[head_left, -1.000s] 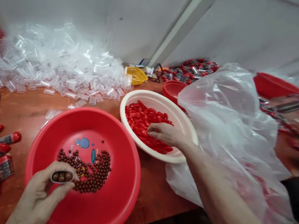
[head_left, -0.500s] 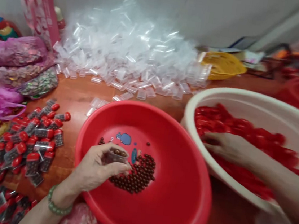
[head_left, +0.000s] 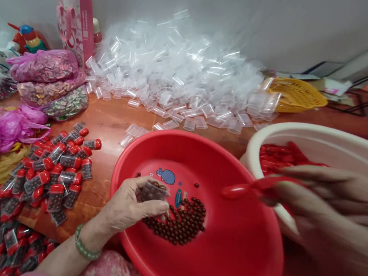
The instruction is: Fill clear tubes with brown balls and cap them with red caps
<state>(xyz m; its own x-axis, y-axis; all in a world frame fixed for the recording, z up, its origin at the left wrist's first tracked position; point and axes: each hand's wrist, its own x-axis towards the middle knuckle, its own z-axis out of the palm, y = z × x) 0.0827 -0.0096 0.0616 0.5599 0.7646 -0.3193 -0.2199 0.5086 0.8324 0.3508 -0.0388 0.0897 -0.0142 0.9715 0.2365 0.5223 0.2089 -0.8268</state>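
My left hand [head_left: 129, 205] holds a small clear plastic tube [head_left: 153, 191] filled with brown balls, over a red basin [head_left: 239, 261]. Loose brown balls [head_left: 182, 223] lie in the basin's bottom. My right hand [head_left: 326, 205], blurred and close to the camera, pinches a red cap [head_left: 241, 190] above the basin's right side. Behind that hand stands a white basin [head_left: 324, 139] holding many red caps [head_left: 278, 156].
A big heap of empty clear tubes [head_left: 181, 75] lies at the back. Filled red-capped tubes [head_left: 52, 171] pile up on the left of the orange table [head_left: 112, 120]. Pink bags [head_left: 41, 67], a pink carton [head_left: 75, 21] and a yellow basket [head_left: 296, 94] stand around.
My right hand has left the white basin with a red cap and moved left toward the tube. The view swung left. My left hand keeps hold of the filled tube.
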